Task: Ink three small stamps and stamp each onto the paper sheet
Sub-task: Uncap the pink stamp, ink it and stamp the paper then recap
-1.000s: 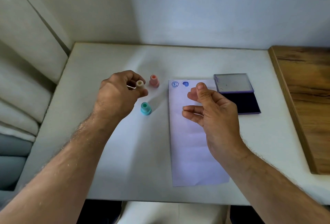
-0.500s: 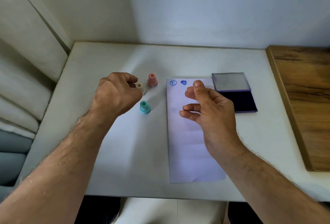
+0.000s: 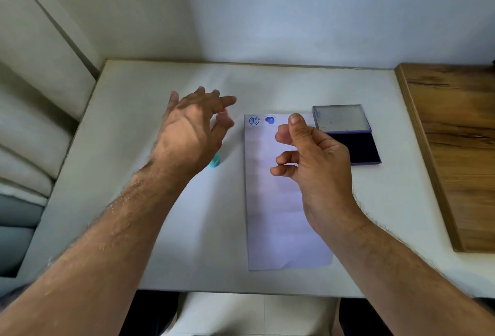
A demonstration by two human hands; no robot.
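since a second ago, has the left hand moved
Yes. The left hand has opened and reached farther from the person, now covering most of the pink stamp.

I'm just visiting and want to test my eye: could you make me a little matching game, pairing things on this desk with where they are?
Things:
1. teal stamp
2. ink pad
3. blue prints
4. left hand

Places:
A. top edge of the paper sheet
B. right of the sheet
C. open, over the stamps
D. left of the sheet, half hidden

Pairs: 1-D, 2-B, 3-A, 4-C
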